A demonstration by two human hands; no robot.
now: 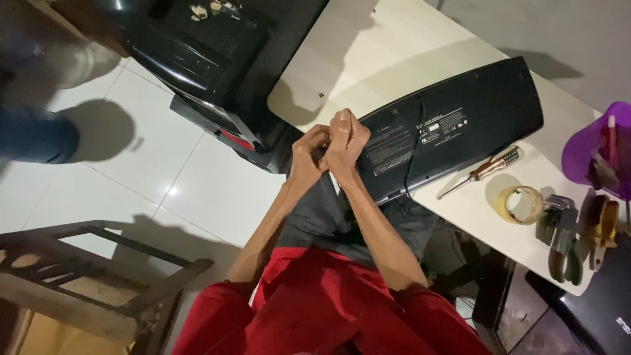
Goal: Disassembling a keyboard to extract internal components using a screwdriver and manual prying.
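- The black keyboard point(460, 125) lies upside down on the white table point(368, 59), its underside with labels facing up and its near-left end at the table's front edge.
- A thin black cable point(413, 151) runs down across the keyboard's underside toward that front edge.
- The left hand point(307, 154) and the right hand point(347, 141) are pressed together just off the keyboard's left end, above the person's lap.
- Both hands have their fingers curled tightly inward, knuckles up; whether anything small is pinched between them cannot be told, since the fingers hide it.
- The right hand's wrist sits touching or just over the keyboard's left corner; the left hand is clear of it.
- A screwdriver point(483, 171) with a brown and clear handle lies on the table just in front of the keyboard's right half.
- A roll of tape point(522, 205) sits near the screwdriver, further from the keyboard.
- Pliers point(562, 240) with dark handles lie beyond the tape, well apart from the keyboard.
- A purple container point(585, 148) stands off the keyboard's right end.
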